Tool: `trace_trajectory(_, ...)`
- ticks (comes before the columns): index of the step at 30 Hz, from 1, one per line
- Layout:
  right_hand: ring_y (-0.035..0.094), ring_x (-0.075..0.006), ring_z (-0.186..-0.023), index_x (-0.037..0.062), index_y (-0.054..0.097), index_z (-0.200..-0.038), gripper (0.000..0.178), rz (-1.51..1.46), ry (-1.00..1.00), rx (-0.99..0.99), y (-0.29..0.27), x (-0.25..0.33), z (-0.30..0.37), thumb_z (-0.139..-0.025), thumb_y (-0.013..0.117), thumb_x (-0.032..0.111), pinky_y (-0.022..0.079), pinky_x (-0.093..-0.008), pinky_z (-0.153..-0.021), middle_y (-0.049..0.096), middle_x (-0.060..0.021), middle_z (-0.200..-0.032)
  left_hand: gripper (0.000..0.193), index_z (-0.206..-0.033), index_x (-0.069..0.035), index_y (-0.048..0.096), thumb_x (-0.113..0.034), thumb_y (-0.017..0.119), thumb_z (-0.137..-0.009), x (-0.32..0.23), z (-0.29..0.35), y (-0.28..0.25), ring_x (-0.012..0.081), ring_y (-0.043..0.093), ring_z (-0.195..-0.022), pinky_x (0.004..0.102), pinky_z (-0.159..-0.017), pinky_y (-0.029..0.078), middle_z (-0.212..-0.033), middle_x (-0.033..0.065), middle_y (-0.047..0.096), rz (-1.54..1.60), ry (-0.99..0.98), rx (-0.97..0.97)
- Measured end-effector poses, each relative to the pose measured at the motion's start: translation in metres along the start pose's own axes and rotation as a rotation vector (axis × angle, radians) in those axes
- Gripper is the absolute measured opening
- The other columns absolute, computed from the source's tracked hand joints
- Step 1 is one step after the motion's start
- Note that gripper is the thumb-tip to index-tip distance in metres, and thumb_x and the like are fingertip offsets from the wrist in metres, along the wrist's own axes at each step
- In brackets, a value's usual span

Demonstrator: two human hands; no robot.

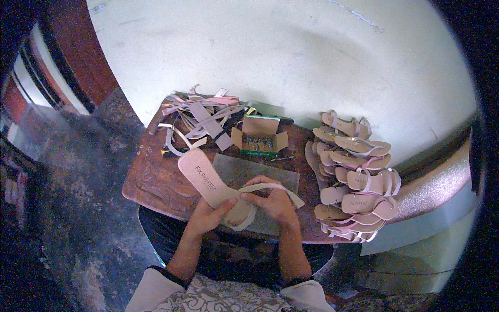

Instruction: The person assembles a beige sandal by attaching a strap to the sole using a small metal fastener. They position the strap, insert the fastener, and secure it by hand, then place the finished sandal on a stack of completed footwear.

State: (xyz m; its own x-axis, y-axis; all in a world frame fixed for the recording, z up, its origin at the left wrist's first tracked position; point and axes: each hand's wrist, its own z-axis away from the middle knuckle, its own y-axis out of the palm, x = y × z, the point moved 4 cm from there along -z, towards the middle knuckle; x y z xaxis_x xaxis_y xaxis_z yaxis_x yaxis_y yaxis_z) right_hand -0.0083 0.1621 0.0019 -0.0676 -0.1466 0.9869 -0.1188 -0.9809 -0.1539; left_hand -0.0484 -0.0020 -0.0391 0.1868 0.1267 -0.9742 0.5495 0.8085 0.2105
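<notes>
A beige sandal (204, 174) is held above the near part of the table, its broad heel end pointing up and to the left. My left hand (209, 214) grips its middle from the left, thumb on top. A pale band crosses its lower end. From that end a cream strap (278, 189) rises and trails off to the right. My right hand (273, 203) is closed round this strap, thumb and fingers pressed where it meets the sandal. Under my hands lies a grey flat sheet (280, 178). The fingers beneath the sole are partly hidden.
On the carved wooden table (150, 179), a heap of loose straps (208, 117) lies at the back left. An open cardboard box (260, 138) of small metal pieces stands at the back middle. Stacked sandals (358, 182) line the right edge. A pale wall (291, 57) rises behind.
</notes>
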Motion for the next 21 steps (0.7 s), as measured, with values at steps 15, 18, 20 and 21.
trace_trajectory(15,0.057,-0.0089,-0.08,0.0055,0.06,-0.093,0.023,-0.035,0.037,0.079,-0.008,-0.024,-0.016,-0.074,0.072,0.009,0.047,-0.0247,-0.072,0.062,-0.0002,-0.086,0.023,-0.102,0.001,0.058,-0.012,0.063,-0.084,0.008,-0.018,-0.008,0.0171,0.061,-0.087,0.0307,-0.076,0.049,-0.095,0.0084,0.064,0.04,-0.035,0.003)
trace_trajectory(18,0.059,-0.0102,-0.081,0.0046,0.061,-0.096,0.025,-0.02,0.021,0.061,-0.017,-0.025,-0.025,-0.074,0.071,0.008,0.048,-0.0252,-0.073,0.064,-0.0017,-0.088,0.023,-0.102,0.002,0.058,-0.011,0.063,-0.084,0.016,-0.023,-0.017,0.0173,0.061,-0.086,0.0308,-0.076,0.05,-0.094,0.0084,0.064,-0.004,-0.023,-0.053)
trace_trajectory(20,0.06,-0.0109,-0.081,0.0037,0.062,-0.098,0.026,0.142,-0.035,-0.005,-0.035,-0.037,-0.035,-0.074,0.071,0.006,0.048,-0.0256,-0.074,0.065,-0.0027,-0.09,0.022,-0.101,0.002,0.058,-0.011,0.063,-0.084,0.02,-0.025,-0.028,0.0171,0.061,-0.086,0.0306,-0.076,0.049,-0.093,0.0083,0.064,0.001,-0.034,-0.09)
trace_trajectory(21,0.06,-0.0108,-0.08,0.0033,0.062,-0.098,0.025,0.145,0.011,-0.058,-0.043,-0.039,-0.04,-0.074,0.07,0.005,0.049,-0.0257,-0.073,0.065,-0.0032,-0.089,0.022,-0.1,0.003,0.059,-0.011,0.063,-0.084,0.021,-0.026,-0.034,0.017,0.061,-0.085,0.0304,-0.075,0.049,-0.093,0.0082,0.064,0.031,-0.045,-0.107)
